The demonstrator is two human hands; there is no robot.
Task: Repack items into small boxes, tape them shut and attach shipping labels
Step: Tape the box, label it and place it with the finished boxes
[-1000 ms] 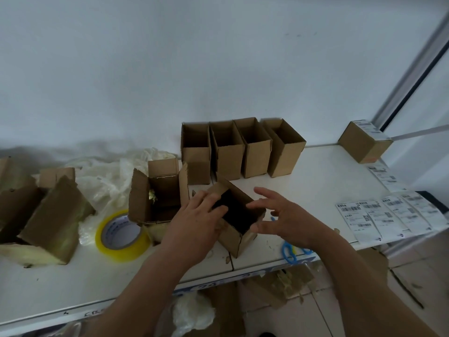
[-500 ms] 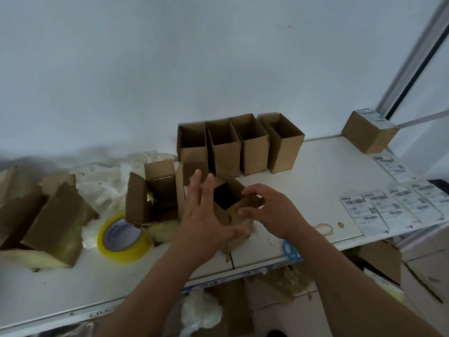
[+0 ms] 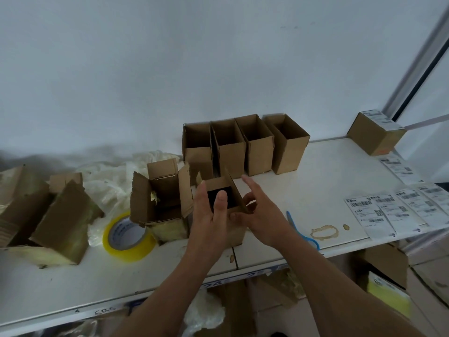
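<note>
A small brown box [image 3: 234, 233] stands upright near the front edge of the white table [image 3: 323, 171], with a dark item [image 3: 213, 194] inside it. My left hand [image 3: 209, 222] holds the box from the left and front, fingers up its left wall and thumb over the opening. My right hand [image 3: 263, 215] is at the box's right side, with straight fingers against the raised right flap [image 3: 234, 190]. Shipping labels [image 3: 379, 210] lie in a row at the right. A yellow-edged tape roll [image 3: 126, 235] lies to the left.
Several open small boxes [image 3: 243, 147] line the wall behind. An opened larger box [image 3: 162, 195] stands just left of my hands. Torn boxes [image 3: 56, 215] and plastic wrap [image 3: 109, 181] fill the left. A labelled box [image 3: 374, 137] sits far right. A blue tool [image 3: 303, 233] lies by my right wrist.
The small box went from tilted to upright. My left hand changed from spread fingers to holding the box's left side. My right hand let go of the flap's edge and straightened its fingers.
</note>
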